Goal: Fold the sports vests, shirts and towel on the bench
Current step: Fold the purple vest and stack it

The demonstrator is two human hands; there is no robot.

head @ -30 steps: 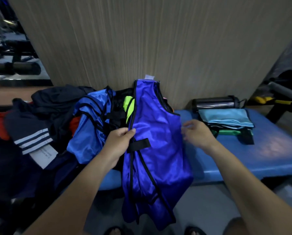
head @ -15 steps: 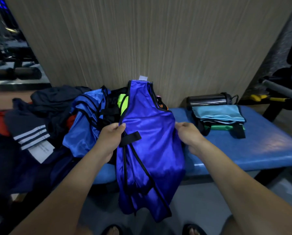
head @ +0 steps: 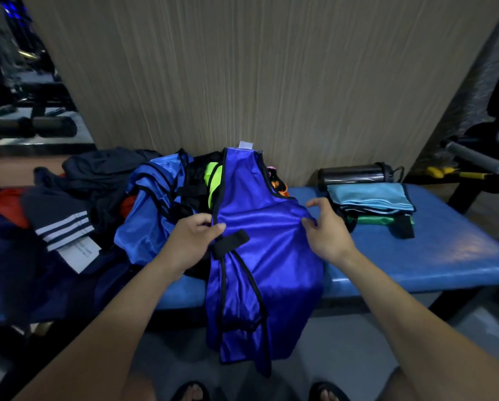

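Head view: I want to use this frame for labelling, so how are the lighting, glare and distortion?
Head view: dim overall, with the clothes pile at the left nearly lost in shadow; sheen on the blue vest and a soft glare patch on the bench; wide-angle bending at the edges, forearms stretched; left hand and right hand reasonably sharp.

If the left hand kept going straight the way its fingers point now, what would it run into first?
The left hand pinches the left edge of the blue vest, fingers pointing right across it. Going straight on, it would probably slide over the vest's front and meet the right hand gripping the opposite edge, though depth is hard to judge.
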